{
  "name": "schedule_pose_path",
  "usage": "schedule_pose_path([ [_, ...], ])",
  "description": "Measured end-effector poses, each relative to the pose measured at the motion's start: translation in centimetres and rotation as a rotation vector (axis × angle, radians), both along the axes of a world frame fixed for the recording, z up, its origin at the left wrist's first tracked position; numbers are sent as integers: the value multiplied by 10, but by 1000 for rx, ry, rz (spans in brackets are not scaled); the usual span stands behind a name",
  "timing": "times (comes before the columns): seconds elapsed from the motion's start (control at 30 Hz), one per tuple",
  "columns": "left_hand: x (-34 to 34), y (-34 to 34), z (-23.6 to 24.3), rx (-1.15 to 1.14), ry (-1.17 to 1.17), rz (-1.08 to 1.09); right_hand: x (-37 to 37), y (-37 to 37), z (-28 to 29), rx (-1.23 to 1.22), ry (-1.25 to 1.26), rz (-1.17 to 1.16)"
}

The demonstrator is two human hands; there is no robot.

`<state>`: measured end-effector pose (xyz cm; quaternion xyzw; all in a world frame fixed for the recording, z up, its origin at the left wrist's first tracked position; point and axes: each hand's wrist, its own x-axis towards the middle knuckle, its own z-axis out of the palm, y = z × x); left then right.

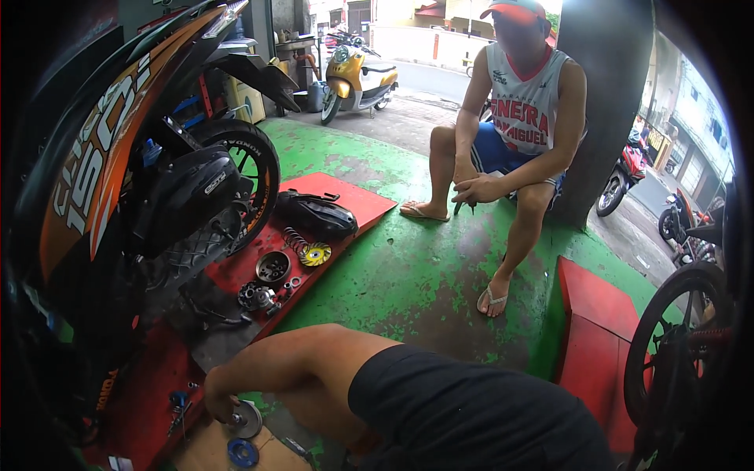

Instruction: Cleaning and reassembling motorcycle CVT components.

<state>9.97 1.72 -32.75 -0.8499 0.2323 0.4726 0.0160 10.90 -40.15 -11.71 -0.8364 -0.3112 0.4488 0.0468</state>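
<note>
My right hand (222,400) reaches to the lower left, its fingers curled on a round metal disc (247,421) over cardboard (200,451). A blue ring (243,453) lies just below it. My left hand is not visible. To the left on the red platform (361,208) are a blue tool (178,408), a dark bowl-shaped part (273,266), a coiled spring (295,239), a yellow finned disc (315,254), several small metal parts (257,295) and a black housing (314,216). Above them stands an orange and black motorbike (110,149) with its rear wheel in view.
A person (514,110) sits at a grey pillar (620,71), hands clasped, feet on the green floor (408,275). A second red platform (597,314) and a wheel (667,337) are at right. A yellow scooter (349,78) and street are behind.
</note>
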Motion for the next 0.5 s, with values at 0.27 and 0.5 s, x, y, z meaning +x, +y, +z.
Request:
schedule_pose_path([
  [0.27, 1, 3, 5, -290, 132, 230, 7, -6, -15, -46, 24, 18],
  [0.5, -4, -14, 14, -251, 132, 165, 3, -6, -5, -53, 36, 64],
])
